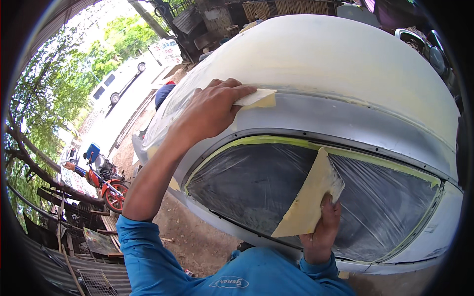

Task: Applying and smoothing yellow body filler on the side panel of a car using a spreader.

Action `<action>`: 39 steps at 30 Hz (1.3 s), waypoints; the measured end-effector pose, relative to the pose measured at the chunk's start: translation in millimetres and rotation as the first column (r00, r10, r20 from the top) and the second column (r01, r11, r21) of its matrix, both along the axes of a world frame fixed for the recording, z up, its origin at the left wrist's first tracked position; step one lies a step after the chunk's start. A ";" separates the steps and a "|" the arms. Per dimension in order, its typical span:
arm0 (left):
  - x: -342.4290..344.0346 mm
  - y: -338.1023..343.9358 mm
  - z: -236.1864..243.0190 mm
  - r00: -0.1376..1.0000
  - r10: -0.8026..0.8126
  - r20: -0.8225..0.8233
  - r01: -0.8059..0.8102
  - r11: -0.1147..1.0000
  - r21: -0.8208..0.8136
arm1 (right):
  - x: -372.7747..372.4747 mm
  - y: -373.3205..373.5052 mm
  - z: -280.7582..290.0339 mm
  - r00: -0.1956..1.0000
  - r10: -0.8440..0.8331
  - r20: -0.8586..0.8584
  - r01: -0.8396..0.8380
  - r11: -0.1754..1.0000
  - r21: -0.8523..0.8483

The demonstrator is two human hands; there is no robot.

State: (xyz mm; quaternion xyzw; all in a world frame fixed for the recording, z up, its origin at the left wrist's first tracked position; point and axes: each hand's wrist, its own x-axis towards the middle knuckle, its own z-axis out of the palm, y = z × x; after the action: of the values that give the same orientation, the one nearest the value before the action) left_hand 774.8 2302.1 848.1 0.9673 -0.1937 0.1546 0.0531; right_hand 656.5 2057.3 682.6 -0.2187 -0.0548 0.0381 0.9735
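My left hand (212, 111) is closed on a thin, pale putty spreader (255, 97). Its edge lies against the seam along the car roof's side, where a cream patch shows just below it. Held over the masked side window, a flat putty board (312, 197) is coated with cream filler and has a ragged grey-white right edge. My right hand (323, 224) grips this board low down, thumb across its face. The car roof (316, 59) carries white and cream patches above a bare silver-grey band (316, 116).
Plastic film (390, 197) covers the side windows, bordered by yellow-green masking tape (284, 140). A red motorcycle (112, 192) stands at left, near scrap wood and corrugated metal (94, 266). Beyond the car's left end is someone in dark blue (163, 94). A white vehicle (111, 86) is farther off.
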 end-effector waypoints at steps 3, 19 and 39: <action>4.3 -3.5 -4.6 1.000 -0.014 -0.027 0.014 1.000 -0.002 | 3.0 -1.4 -3.3 1.000 0.002 0.015 -0.002 1.000 0.018; -94.8 -19.0 -38.0 0.992 0.082 0.099 -0.089 0.994 0.064 | -2.7 19.6 4.3 0.996 -0.087 -0.027 0.084 0.993 -0.088; -188.1 11.9 -99.8 0.945 -0.320 -0.073 0.317 0.947 -0.050 | -80.1 64.1 7.9 0.906 -0.326 0.271 0.411 0.518 -0.750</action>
State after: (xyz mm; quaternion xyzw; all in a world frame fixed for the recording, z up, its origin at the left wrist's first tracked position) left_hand 586.7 2314.0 748.3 0.9277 -0.3420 0.1086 0.1033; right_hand 576.4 2121.3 690.5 -0.6347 -0.0314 -0.1593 0.7555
